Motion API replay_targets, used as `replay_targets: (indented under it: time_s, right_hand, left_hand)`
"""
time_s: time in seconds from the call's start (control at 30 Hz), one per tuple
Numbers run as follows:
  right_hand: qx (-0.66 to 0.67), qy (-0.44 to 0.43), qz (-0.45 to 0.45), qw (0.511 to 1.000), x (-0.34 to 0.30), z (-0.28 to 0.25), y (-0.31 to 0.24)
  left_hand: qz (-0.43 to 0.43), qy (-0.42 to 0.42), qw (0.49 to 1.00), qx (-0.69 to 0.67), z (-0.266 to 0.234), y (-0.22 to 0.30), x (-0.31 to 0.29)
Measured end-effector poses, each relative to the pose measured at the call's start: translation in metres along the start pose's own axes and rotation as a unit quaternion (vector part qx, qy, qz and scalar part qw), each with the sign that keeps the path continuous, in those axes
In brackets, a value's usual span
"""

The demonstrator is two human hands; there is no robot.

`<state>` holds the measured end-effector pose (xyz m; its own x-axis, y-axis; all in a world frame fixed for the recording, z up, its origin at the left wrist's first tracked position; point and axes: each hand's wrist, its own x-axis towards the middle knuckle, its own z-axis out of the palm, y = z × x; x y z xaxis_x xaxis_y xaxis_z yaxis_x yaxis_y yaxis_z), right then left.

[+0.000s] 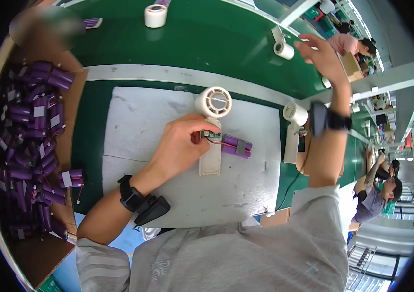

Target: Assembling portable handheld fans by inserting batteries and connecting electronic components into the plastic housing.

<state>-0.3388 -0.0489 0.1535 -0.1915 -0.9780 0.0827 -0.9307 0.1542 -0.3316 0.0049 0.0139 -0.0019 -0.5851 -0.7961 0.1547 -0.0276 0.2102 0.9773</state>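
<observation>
A white handheld fan (210,163) lies on the foam mat with its round head away from me and its handle toward me. My left hand (180,143) is closed over the handle, thumb and fingertips pinching a small green circuit board (211,134). Red and black wires run from the board to a purple battery pack (237,146) with a grey patch, just right of the handle. Raised at the upper right, my right hand (321,56) has its fingers apart and nothing visible in them. Nearest to it is another white fan (283,50) on the green surface.
On the left, a cardboard box (73,124) holds many purple battery packs; one loose pack (72,178) lies beside it. A white fan (292,141) stands right of the white foam mat (143,121). Another fan (155,16) is at the far side. People sit farther right.
</observation>
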Motion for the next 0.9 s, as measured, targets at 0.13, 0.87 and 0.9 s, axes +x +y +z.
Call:
replay_targets:
  time_s: [0.13, 0.87, 0.9]
  right_hand:
    - [-0.173, -0.052, 0.100, 0.978, 0.106, 0.068, 0.115]
    - [-0.075, -0.020, 0.098, 0.992, -0.167, 0.078, -0.032]
    - [-0.078, -0.002, 0.078, 0.994, -0.174, 0.082, -0.028]
  left_hand:
    - [0.017, 0.013, 1.000, 0.008, 0.004, -0.012, -0.003]
    - [-0.009, -0.026, 1.000, 0.001, 0.002, -0.001, 0.004]
    - [-0.008, -0.026, 1.000, 0.005, 0.002, -0.001, 0.004]
